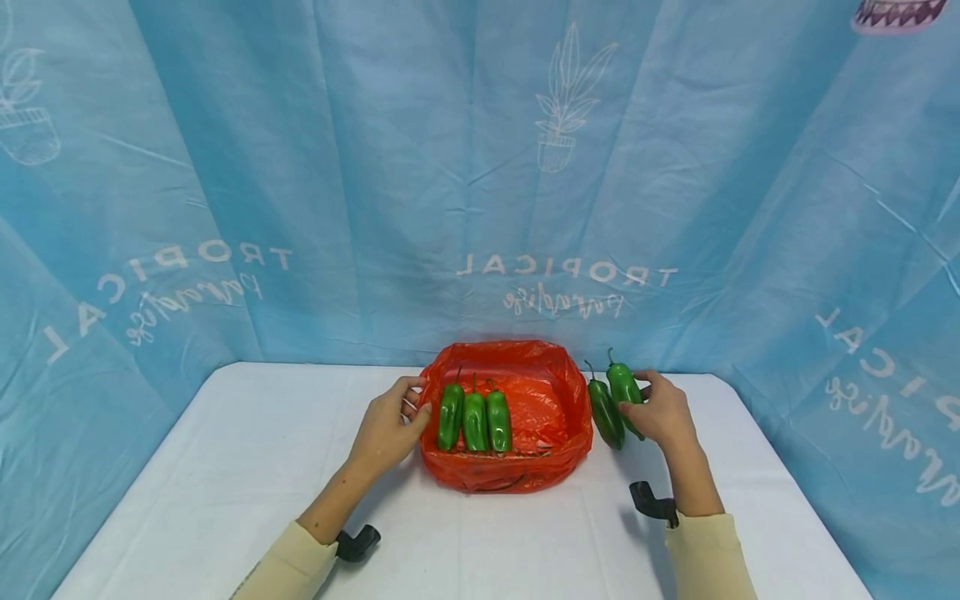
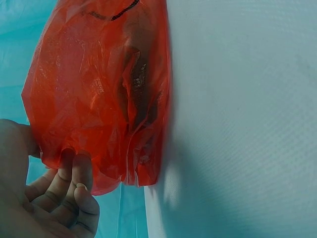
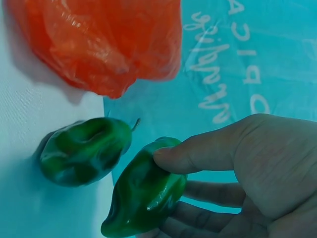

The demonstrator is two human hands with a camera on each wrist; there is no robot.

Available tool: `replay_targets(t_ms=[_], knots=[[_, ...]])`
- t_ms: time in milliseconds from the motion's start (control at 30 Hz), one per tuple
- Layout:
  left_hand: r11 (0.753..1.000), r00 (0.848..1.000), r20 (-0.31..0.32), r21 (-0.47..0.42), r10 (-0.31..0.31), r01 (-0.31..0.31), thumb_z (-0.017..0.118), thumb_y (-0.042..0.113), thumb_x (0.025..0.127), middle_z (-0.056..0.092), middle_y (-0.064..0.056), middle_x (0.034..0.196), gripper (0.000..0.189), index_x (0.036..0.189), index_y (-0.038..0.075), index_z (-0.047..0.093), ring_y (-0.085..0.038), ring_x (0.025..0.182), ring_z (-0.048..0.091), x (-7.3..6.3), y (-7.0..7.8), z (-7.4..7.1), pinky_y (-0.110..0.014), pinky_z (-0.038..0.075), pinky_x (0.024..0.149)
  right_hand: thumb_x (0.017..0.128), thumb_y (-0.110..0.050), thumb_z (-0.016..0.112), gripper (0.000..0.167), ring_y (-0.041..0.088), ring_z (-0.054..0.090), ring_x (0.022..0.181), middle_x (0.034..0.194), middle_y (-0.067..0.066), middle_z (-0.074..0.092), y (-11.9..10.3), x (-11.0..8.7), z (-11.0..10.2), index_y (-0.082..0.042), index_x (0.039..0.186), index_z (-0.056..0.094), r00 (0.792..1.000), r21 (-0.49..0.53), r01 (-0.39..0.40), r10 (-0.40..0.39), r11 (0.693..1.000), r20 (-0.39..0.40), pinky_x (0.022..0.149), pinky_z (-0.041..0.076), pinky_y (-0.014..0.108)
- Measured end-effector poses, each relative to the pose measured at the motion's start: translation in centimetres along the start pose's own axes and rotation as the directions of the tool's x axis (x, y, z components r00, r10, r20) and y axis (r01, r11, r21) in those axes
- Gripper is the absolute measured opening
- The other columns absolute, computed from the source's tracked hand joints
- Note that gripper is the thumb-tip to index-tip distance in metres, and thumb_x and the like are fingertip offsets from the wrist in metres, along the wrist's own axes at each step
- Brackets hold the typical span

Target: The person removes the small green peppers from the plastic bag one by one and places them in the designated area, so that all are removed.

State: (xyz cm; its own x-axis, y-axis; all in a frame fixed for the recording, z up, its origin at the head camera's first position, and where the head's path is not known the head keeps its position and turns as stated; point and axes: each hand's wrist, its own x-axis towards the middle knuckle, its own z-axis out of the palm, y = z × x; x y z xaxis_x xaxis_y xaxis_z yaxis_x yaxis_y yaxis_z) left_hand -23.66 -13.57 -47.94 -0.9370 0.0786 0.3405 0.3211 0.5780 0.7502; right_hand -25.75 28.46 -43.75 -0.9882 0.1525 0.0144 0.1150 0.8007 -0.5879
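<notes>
A red plastic bag [image 1: 543, 417] stands with its mouth spread wide, and several green peppers [image 1: 475, 421] lie side by side in its left part. My left hand [image 1: 392, 421] grips the bag's left edge; the left wrist view shows curled fingers [image 2: 81, 171] at the thin plastic. To the right of the bag, my right hand [image 1: 660, 407] pinches a green pepper [image 3: 148, 191] between thumb and fingers, its stem pointing away from me. Another green pepper [image 3: 86, 151] lies on the table between that one and the bag.
The white table [image 1: 465, 546] ends at a blue printed curtain [image 1: 420, 208] close behind the bag, with more curtain on both sides. A black camera mount [image 1: 358, 543] juts from the left wrist and a second black mount [image 1: 652, 502] from the right.
</notes>
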Motion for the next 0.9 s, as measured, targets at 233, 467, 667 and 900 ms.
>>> replay_targets(t_ms=[233, 467, 667, 900], knots=[[1.000, 1.000, 0.004, 0.001, -0.001, 0.001, 0.073, 0.010, 0.095, 0.069, -0.004, 0.094, 0.038, 0.132, 0.004, 0.065, -0.015, 0.078, 0.064, 0.0, -0.1, 0.1, -0.027, 0.053, 0.067, 0.092, -0.016, 0.075, 0.068, 0.047, 0.067, 0.108, 0.127, 0.037, 0.063, 1.0, 0.5, 0.2, 0.009, 0.149, 0.048, 0.999, -0.016, -0.038, 0.038, 0.999, 0.009, 0.082, 0.061, 0.056], [1.000, 1.000, 0.010, 0.000, 0.000, 0.000, 0.073, 0.010, 0.095, 0.069, -0.004, 0.095, 0.038, 0.132, 0.004, 0.065, -0.014, 0.077, 0.063, 0.1, -0.2, 0.1, -0.026, 0.053, 0.066, 0.091, -0.015, 0.075, 0.067, 0.048, 0.065, 0.111, 0.128, 0.038, 0.062, 1.4, 0.7, 0.5, 0.011, 0.147, 0.048, 0.996, -0.049, -0.079, 0.081, 0.996, 0.036, 0.089, 0.059, 0.059], [1.000, 1.000, 0.008, 0.001, 0.005, -0.005, 0.073, 0.010, 0.095, 0.069, -0.004, 0.094, 0.038, 0.132, 0.003, 0.065, -0.015, 0.077, 0.063, 0.1, -0.4, 0.1, -0.026, 0.052, 0.066, 0.089, -0.013, 0.074, 0.066, 0.047, 0.065, 0.107, 0.125, 0.038, 0.063, 2.0, 0.8, 0.9, 0.012, 0.145, 0.049, 0.995, -0.061, -0.090, 0.092, 0.994, 0.037, 0.088, 0.060, 0.058], [1.000, 1.000, 0.011, -0.001, 0.003, -0.003, 0.073, 0.010, 0.095, 0.069, -0.004, 0.094, 0.038, 0.132, 0.004, 0.065, -0.015, 0.078, 0.063, 0.1, -0.4, 0.1, -0.026, 0.053, 0.067, 0.088, -0.010, 0.074, 0.063, 0.044, 0.067, 0.098, 0.120, 0.037, 0.065, 2.5, 1.0, 1.2, 0.013, 0.142, 0.051, 0.995, -0.061, -0.090, 0.092, 0.994, 0.033, 0.082, 0.061, 0.055]])
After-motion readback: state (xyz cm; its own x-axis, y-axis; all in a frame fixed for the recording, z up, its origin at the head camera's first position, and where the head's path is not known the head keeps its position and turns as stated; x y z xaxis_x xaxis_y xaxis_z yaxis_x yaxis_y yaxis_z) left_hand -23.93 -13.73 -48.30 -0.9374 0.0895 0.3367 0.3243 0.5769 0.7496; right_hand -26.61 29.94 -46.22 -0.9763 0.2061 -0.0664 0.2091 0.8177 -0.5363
